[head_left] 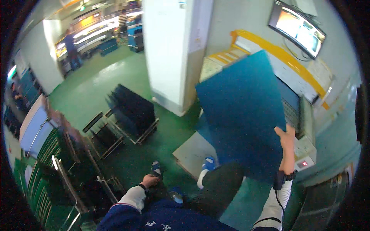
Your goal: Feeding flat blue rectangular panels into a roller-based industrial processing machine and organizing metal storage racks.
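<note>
A large flat blue-teal panel (241, 96) stands tilted in front of me, right of the middle. My right hand (286, 136) grips its right edge, thumb on the near face and fingers behind it. Below it another blue surface reaches down toward my right leg; whether that is a second panel, I cannot tell. My left hand (151, 181) hangs low beside my leg, away from the panel, with its fingers curled in and nothing visible in them.
A wheeled rack of upright black panels (135, 111) stands left of a white pillar (165, 50). Green slotted racks (42, 177) fill the left side. Behind the panel are a yellow-edged machine (285, 57) and a wall screen (296, 29). A pale board (194, 152) lies by my foot.
</note>
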